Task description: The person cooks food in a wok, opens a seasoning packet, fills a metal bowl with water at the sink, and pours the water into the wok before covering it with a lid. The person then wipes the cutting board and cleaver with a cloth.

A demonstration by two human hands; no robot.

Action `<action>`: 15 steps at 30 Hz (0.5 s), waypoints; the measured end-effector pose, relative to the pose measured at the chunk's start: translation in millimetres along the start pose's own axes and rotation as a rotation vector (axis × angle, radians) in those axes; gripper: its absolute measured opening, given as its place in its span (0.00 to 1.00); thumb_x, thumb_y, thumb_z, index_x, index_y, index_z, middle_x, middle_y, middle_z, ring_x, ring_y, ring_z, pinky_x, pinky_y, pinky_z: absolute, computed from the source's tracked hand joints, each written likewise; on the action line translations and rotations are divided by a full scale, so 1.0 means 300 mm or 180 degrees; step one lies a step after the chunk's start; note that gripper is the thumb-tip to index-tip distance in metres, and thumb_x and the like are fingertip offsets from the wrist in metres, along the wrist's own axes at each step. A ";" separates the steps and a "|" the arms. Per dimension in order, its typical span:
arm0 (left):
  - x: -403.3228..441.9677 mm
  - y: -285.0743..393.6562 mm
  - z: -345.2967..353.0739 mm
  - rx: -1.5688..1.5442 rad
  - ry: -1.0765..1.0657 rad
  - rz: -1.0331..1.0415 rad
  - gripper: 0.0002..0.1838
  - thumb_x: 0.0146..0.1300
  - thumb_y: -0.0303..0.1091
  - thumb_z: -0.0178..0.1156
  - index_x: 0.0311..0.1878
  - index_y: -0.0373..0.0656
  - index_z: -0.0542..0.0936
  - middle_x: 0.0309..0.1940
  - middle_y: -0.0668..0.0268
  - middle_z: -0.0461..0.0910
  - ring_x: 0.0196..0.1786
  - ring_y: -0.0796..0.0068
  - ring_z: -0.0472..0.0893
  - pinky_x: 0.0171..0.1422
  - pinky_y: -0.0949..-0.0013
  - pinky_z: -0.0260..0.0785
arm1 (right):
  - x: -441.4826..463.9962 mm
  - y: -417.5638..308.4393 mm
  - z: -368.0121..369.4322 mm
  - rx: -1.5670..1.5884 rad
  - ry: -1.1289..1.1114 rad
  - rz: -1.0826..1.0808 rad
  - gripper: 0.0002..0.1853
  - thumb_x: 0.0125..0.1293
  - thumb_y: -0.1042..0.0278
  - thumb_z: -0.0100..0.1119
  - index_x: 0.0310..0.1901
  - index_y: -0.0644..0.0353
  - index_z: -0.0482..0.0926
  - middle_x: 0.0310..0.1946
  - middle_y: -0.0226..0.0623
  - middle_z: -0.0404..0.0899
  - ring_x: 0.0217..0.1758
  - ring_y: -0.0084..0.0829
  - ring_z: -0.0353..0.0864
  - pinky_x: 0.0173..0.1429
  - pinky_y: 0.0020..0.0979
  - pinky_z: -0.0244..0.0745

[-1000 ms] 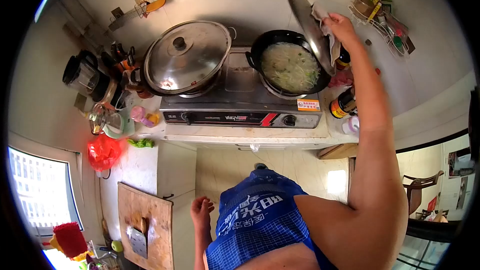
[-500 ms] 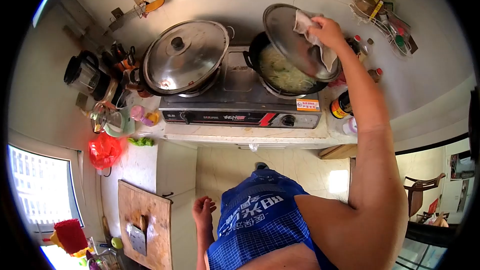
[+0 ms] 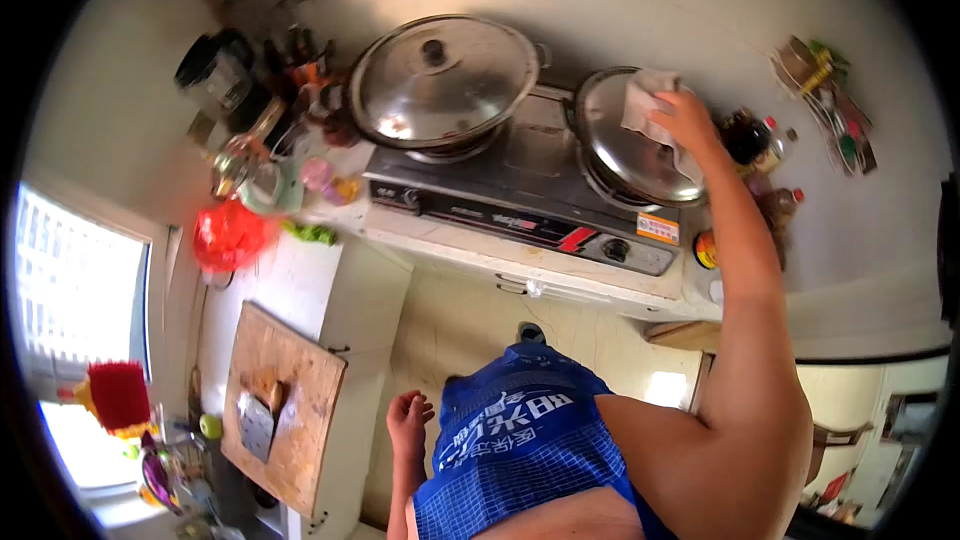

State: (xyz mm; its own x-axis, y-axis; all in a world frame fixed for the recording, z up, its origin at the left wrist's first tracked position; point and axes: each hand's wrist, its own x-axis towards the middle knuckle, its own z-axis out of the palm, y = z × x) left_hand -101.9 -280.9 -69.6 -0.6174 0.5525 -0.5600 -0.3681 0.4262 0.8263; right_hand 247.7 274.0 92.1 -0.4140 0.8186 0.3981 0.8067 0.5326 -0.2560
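A metal lid (image 3: 620, 145) lies over the black wok on the right burner and hides what is inside. My right hand (image 3: 685, 120) grips a pale cloth (image 3: 650, 105) at the top of this lid; the lid's knob is hidden beneath. My left hand (image 3: 408, 415) hangs beside the blue apron (image 3: 520, 410), fingers loosely curled and holding nothing. On the left burner stands a second pan under a large domed lid (image 3: 440, 90) with a dark knob.
The gas stove (image 3: 540, 210) sits on a white counter. Bottles (image 3: 775, 145) stand right of the wok. At left are a blender (image 3: 225, 80), a red plastic bag (image 3: 232, 237), and a wooden board (image 3: 300, 440) with a cleaver (image 3: 257, 425) on it.
The right lid has come down from its tilted position onto the wok, with my right hand on the cloth. The whole view has turned and shifted. My left hand stays by the apron.
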 end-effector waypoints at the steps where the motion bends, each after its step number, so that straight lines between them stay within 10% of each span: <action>1: -0.007 -0.011 -0.015 0.0031 0.0047 -0.0010 0.10 0.63 0.29 0.55 0.45 0.34 0.75 0.36 0.60 0.78 0.35 0.71 0.80 0.39 0.69 0.76 | -0.002 0.007 0.011 0.0152 0.0027 -0.0099 0.22 0.54 0.56 0.64 0.47 0.60 0.80 0.39 0.52 0.80 0.44 0.44 0.79 0.48 0.39 0.73; 10: -0.021 -0.069 -0.142 -0.0205 0.0206 -0.0007 0.11 0.63 0.30 0.55 0.46 0.34 0.75 0.36 0.60 0.78 0.34 0.72 0.80 0.38 0.71 0.75 | 0.009 0.113 -0.030 -0.0432 0.1061 0.0461 0.20 0.63 0.53 0.55 0.47 0.61 0.79 0.44 0.48 0.79 0.48 0.48 0.76 0.54 0.40 0.70; 15: -0.038 -0.116 -0.271 -0.0357 0.0473 -0.0051 0.11 0.63 0.31 0.56 0.46 0.34 0.75 0.35 0.60 0.78 0.34 0.73 0.80 0.37 0.71 0.75 | -0.018 -0.247 -0.086 0.0342 0.1526 0.0440 0.21 0.64 0.57 0.56 0.51 0.65 0.76 0.44 0.45 0.79 0.48 0.39 0.77 0.54 0.33 0.70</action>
State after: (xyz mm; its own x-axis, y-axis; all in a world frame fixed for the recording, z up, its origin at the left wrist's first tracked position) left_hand -138.8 -360.3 -87.0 -0.7035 0.4309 -0.5651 -0.4489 0.3470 0.8235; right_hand 200.9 224.6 131.6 -0.0462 0.7057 0.7070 0.7820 0.4659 -0.4140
